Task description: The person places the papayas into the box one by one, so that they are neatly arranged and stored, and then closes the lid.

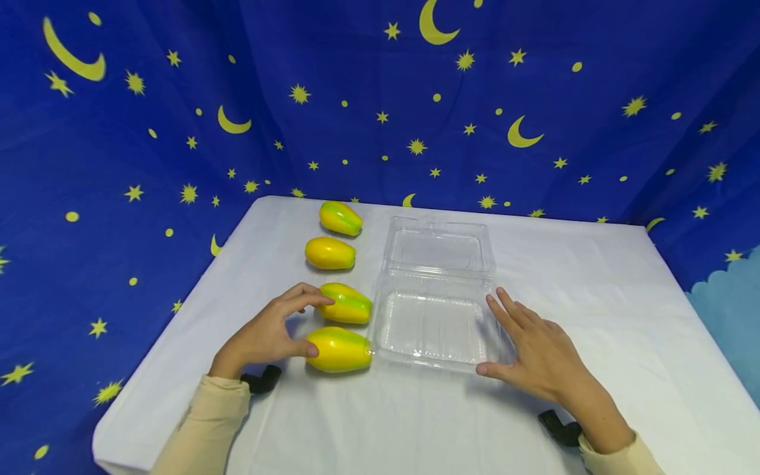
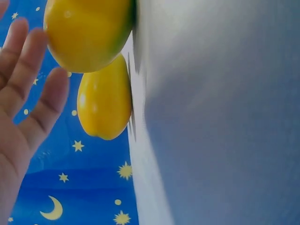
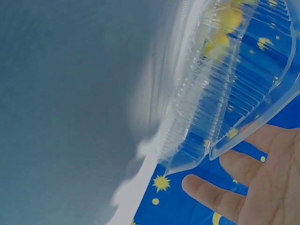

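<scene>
Several yellow-green papayas stand in a column on the table's left half. My left hand (image 1: 267, 330) is spread at the two nearest ones: its thumb is at the left end of the front papaya (image 1: 340, 349), and its fingertips reach the papaya (image 1: 346, 303) behind that. Neither is gripped. A clear plastic clamshell container (image 1: 439, 272) lies unfolded right of the papayas, its lid half toward the back. Beside the container's right edge, my right hand (image 1: 537, 349) has its fingers extended and thumb apart, holding nothing. In the right wrist view the fingers (image 3: 239, 164) are near the container's rim (image 3: 262, 119).
Two more papayas, one (image 1: 330, 253) and another (image 1: 341, 218), lie farther back in the column. A white cloth covers the table (image 1: 594, 297). A blue curtain (image 1: 368, 79) with moons and stars hangs behind and at the sides.
</scene>
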The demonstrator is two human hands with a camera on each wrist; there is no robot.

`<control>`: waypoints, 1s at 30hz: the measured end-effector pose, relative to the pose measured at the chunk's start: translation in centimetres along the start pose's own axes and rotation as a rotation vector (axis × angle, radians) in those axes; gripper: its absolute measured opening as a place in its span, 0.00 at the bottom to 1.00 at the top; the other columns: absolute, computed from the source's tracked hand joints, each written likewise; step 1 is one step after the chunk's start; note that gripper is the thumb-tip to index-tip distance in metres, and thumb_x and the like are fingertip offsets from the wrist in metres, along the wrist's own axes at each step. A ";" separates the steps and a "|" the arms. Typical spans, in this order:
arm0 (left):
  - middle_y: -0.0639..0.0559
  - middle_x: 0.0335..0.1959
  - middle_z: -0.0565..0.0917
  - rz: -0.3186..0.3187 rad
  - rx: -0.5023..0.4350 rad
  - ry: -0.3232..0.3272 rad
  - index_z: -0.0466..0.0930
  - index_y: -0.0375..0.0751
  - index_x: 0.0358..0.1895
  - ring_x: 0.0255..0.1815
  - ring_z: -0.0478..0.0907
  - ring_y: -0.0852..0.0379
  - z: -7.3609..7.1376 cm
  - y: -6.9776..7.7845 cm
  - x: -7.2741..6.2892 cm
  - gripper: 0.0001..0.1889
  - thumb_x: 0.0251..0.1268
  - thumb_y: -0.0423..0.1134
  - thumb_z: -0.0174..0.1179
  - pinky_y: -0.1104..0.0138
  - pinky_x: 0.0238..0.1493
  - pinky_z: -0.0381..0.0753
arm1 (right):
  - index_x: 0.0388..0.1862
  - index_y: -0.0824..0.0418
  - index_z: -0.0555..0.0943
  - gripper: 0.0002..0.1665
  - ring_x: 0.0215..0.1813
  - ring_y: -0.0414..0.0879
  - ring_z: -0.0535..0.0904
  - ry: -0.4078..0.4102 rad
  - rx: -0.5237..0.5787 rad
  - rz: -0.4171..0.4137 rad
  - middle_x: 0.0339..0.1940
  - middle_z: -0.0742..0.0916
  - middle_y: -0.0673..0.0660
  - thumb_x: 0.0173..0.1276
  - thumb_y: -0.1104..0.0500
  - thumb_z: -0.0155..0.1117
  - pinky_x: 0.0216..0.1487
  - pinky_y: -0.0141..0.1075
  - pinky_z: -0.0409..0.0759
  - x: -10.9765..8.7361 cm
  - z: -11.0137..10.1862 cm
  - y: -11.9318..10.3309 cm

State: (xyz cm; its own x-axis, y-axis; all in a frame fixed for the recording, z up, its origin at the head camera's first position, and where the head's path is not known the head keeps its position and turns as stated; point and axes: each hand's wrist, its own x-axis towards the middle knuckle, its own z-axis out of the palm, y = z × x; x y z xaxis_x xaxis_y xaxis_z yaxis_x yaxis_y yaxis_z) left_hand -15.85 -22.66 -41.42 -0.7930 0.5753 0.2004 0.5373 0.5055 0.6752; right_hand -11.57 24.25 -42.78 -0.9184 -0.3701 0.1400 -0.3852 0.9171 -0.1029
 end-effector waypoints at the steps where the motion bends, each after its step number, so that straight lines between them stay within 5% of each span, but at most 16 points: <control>1: 0.62 0.61 0.75 -0.006 -0.008 -0.010 0.77 0.57 0.64 0.64 0.72 0.60 0.0 -0.1 0.0 0.39 0.42 0.48 0.81 0.48 0.66 0.74 | 0.83 0.50 0.51 0.68 0.72 0.67 0.70 -0.001 0.003 0.000 0.83 0.59 0.56 0.53 0.17 0.60 0.55 0.66 0.75 0.0 0.0 0.0; 12: 0.55 0.56 0.81 -0.032 -0.157 -0.080 0.82 0.53 0.58 0.55 0.75 0.52 -0.2 -1.9 -0.2 0.35 0.39 0.44 0.83 0.58 0.54 0.78 | 0.83 0.51 0.53 0.68 0.73 0.67 0.69 -0.009 0.037 0.019 0.83 0.59 0.58 0.52 0.17 0.61 0.58 0.66 0.74 -0.2 0.4 0.0; 20: 0.55 0.52 0.85 -0.083 -0.163 -0.100 0.84 0.49 0.56 0.51 0.77 0.53 -0.2 -2.4 -0.4 0.34 0.39 0.48 0.83 0.63 0.55 0.76 | 0.83 0.51 0.50 0.70 0.73 0.67 0.68 -0.029 0.015 0.038 0.83 0.58 0.58 0.52 0.16 0.59 0.58 0.66 0.74 -0.3 0.5 0.0; 30: 0.65 0.52 0.84 -0.115 -0.136 -0.128 0.83 0.63 0.56 0.49 0.77 0.58 0.7 -2.3 -0.4 0.35 0.37 0.50 0.84 0.66 0.53 0.76 | 0.83 0.52 0.50 0.70 0.74 0.66 0.68 -0.045 -0.010 0.051 0.84 0.57 0.57 0.52 0.16 0.58 0.59 0.67 0.73 -0.3 0.3 0.0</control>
State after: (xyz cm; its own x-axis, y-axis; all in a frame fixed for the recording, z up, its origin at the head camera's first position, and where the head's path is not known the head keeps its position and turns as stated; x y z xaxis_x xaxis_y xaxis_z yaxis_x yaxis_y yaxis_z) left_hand -16.58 -23.64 -43.53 -0.7993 0.6002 0.0303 0.3946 0.4863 0.7796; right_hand -11.31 24.35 -43.10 -0.9399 -0.3292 0.0908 -0.3374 0.9362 -0.0984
